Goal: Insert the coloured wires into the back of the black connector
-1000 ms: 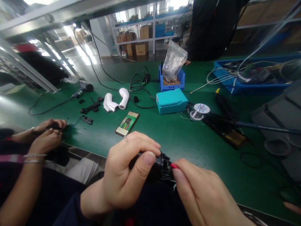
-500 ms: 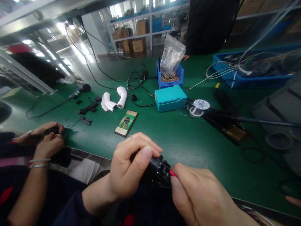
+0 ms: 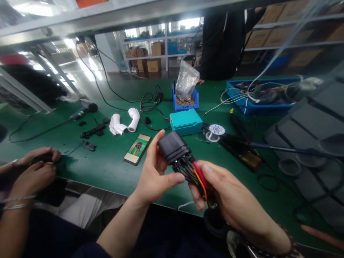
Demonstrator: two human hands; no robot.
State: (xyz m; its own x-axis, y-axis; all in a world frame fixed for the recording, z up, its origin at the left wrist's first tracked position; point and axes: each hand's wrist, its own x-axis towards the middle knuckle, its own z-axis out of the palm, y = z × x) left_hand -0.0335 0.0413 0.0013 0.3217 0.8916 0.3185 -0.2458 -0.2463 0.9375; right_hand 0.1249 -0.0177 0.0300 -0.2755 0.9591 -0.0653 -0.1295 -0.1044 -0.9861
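A co-worker's hands (image 3: 34,168) close over a small dark part, hiding what it is. The wire bundle (image 3: 197,175) vanishes into the right hand (image 3: 231,200). A standing person in black (image 3: 223,43) is cut off at the top edge; the blue tray's (image 3: 258,107) contents blur together.

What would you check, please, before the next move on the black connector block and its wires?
1. Left hand grips the black connector block: ok, fingers behind, thumb below.
2. Right hand holds the wire bundle: ok.
3. Red and orange wires seated in the block: cannot tell, entry points are hidden.
4. Block held above the green bench, not resting: ok.
5. Phone showing a wiring picture in sight: ok, lying face up beside the left hand.
6. Co-worker's hands apart from the block: ok.
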